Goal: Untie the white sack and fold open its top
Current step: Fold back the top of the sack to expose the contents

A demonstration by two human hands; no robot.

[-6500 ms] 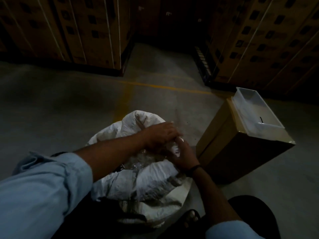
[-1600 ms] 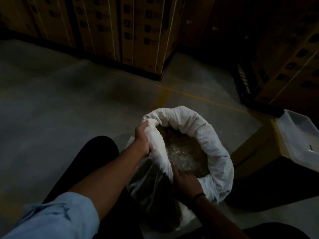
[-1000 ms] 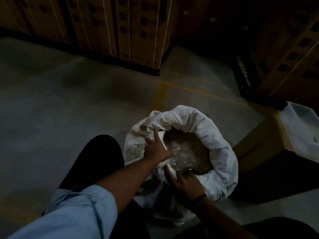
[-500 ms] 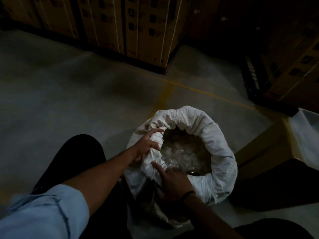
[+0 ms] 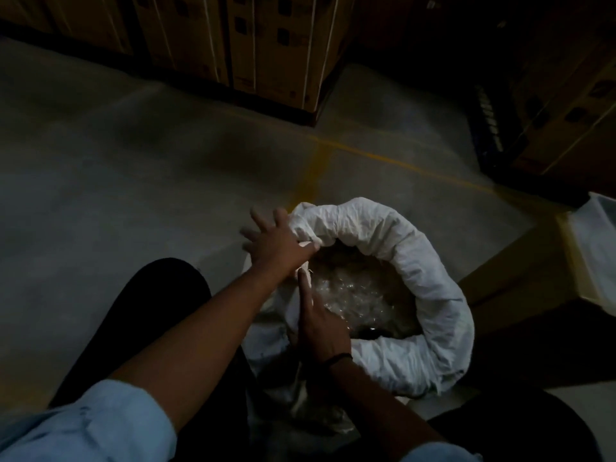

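The white sack point(image 5: 433, 278) stands open on the floor between my knees, its top rolled down into a thick collar. Crumpled clear plastic point(image 5: 360, 295) shows inside. My left hand point(image 5: 280, 241) lies on the far-left part of the rim with fingers spread apart and the thumb hooked over the fold. My right hand point(image 5: 321, 331) grips the near-left edge of the sack, index finger stretched along the inner side. Below my hands the loose sack cloth is in shadow.
A brown cardboard box point(image 5: 520, 278) stands close on the right with a white tray point(image 5: 596, 255) on top. Stacked strapped cartons point(image 5: 266, 45) line the back and the far right point(image 5: 566, 78). A yellow line point(image 5: 400, 161) crosses the grey concrete floor. My dark trouser knee point(image 5: 160, 301) is at the left.
My left hand let go of the rim it pinched and slid up and left along it, fingers now splayed. My right hand stays on the near-left edge, index finger extended.
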